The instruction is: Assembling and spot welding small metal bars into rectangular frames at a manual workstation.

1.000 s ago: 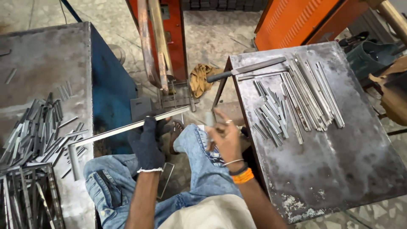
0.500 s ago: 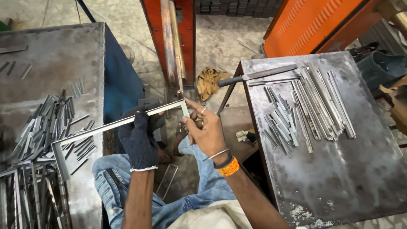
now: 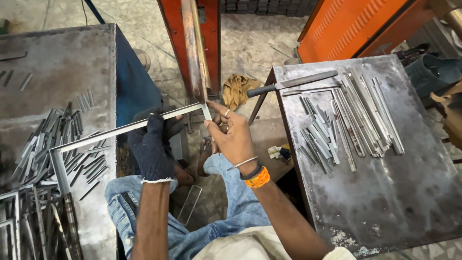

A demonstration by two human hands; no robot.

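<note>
Between tables, hands (image 3: 153, 144) on frame (image 3: 120, 130)

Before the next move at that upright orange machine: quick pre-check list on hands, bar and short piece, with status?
1. Gloved left hand grips the long L-shaped grey metal bar: ok.
2. Bare right hand holds the short metal strip at the bar's end: ok.
3. Strip meets bar end squarely: cannot tell, the joint is too small to judge.
4. Joint sits below the brown vertical machine arm: ok.
5. Right hand protected: not ok, no glove, fingers close to the joint.
6. Bar's far bent end rests on the grey steel table at left: ok.
</note>
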